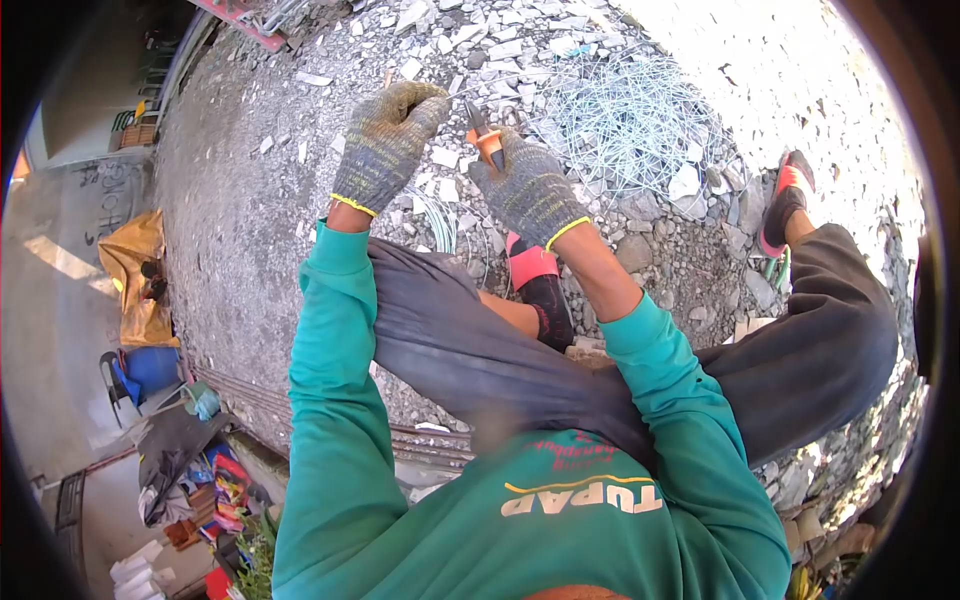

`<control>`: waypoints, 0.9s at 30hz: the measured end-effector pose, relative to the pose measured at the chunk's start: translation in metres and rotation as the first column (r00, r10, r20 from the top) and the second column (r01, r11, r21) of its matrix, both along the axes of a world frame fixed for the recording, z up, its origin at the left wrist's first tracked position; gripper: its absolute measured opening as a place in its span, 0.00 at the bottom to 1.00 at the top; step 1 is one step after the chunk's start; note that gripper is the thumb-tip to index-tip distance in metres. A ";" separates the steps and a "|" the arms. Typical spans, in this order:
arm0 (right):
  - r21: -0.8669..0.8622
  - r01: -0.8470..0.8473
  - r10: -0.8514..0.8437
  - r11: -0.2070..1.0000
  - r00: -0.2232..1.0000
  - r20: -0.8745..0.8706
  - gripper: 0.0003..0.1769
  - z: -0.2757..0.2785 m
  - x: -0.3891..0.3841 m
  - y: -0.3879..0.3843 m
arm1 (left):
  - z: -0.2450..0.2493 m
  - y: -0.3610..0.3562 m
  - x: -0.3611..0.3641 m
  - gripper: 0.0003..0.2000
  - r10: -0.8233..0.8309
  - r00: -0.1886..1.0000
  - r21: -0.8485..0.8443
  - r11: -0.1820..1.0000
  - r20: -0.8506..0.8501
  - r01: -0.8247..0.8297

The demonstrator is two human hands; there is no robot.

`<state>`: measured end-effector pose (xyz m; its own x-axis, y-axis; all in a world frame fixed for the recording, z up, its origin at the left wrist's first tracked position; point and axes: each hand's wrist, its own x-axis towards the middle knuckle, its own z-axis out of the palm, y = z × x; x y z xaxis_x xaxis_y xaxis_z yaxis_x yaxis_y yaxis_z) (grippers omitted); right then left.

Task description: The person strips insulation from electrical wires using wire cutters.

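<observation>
My left hand [390,140], in a grey knitted work glove with a yellow cuff edge, is closed with thumb and fingers pressed together. A thin wire [466,92] seems to come out of its fingertips towards the right. Lower and to the right, my right hand [535,190], gloved the same way, is wrapped round pliers [487,146] with orange-and-black handles. Their jaws point up and left, a short way from the left hand, apart from the wire as far as I can tell. A tangled heap of cut pale wires [635,120] lies beyond the right hand.
A small bundle of wires [440,222] lies between my forearms. Broken stone and tile pieces [500,50] cover the ground. My feet wear red-and-black footwear [532,262]. Long rusty bars [430,440] run behind my leg. A brown tarp [135,270] and a blue container [152,370] stand left.
</observation>
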<state>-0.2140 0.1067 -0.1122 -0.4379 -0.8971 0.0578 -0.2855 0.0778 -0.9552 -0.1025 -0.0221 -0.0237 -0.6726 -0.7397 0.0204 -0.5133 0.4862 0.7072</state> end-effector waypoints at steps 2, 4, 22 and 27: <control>-0.004 0.023 -0.023 1.000 1.000 0.010 0.18 0.002 0.001 0.001 | -0.008 0.003 -0.001 0.13 -0.061 0.998 -0.038 0.997 0.008 0.061; -0.020 0.043 -0.043 0.999 0.999 -0.006 0.18 -0.004 0.002 0.000 | -0.015 0.003 -0.001 0.13 -0.085 0.996 -0.042 0.996 -0.009 0.084; -0.037 0.069 -0.063 0.997 0.988 0.141 0.21 -0.052 -0.019 -0.018 | -0.016 0.009 -0.010 0.14 -0.202 0.979 -0.078 0.976 -0.008 0.201; 0.001 0.198 -0.152 0.980 0.751 0.643 0.15 -0.067 -0.080 -0.004 | 0.005 -0.013 0.018 0.12 0.026 0.999 0.124 0.992 0.028 -0.029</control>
<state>-0.2943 0.1022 -0.1796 -0.5431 -0.8053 -0.2379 0.4030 -0.0015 -0.9152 -0.0849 -0.0346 -0.0185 -0.6510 -0.7537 -0.0900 -0.5443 0.3809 0.7474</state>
